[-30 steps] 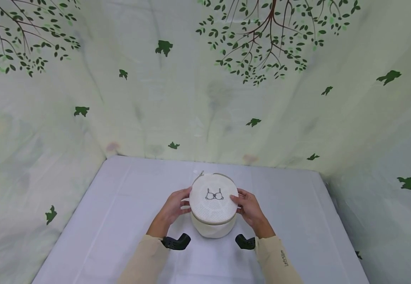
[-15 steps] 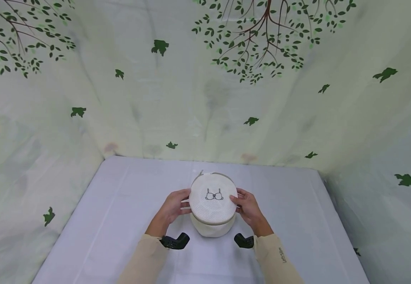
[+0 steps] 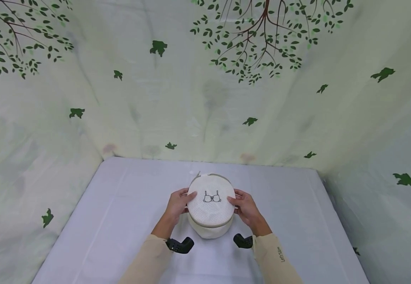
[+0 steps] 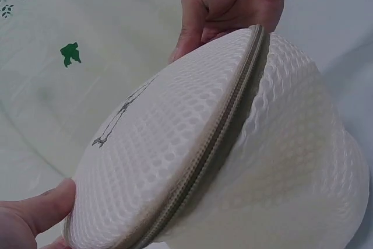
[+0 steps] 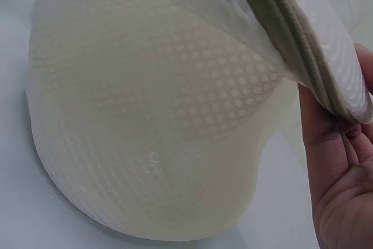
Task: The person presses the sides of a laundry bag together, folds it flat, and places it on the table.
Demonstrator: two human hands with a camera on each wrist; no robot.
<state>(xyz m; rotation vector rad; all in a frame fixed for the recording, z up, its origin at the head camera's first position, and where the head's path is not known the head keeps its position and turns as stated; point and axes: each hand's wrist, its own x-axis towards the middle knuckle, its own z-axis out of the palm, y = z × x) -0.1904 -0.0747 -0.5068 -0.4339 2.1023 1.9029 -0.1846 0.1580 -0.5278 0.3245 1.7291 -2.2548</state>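
A round white mesh bra wash bag (image 3: 211, 215) stands on the table with its lid tilted up towards me. Its lid carries a black bra outline, and a beige zip runs round the rim (image 4: 204, 161). My left hand (image 3: 178, 203) pinches the lid's left edge, thumb on top and fingers behind. At the opposite edge my right hand (image 3: 247, 208) grips the rim in the same manner, as the right wrist view shows with the hand (image 5: 344, 173) below the zip. Under the lid, the soft mesh body (image 5: 145, 121) sags and rests on the white cloth.
A white cloth covers the table (image 3: 127, 221). Pale curtains with printed leaves and birds (image 3: 158, 48) hang behind it and at both sides. Each wrist bears a black device (image 3: 180, 245), below the hands.
My left thumb has come onto the top of the lid, and the left hand has turned inward. The bag has shifted slightly left in view; the right hand keeps its grip.
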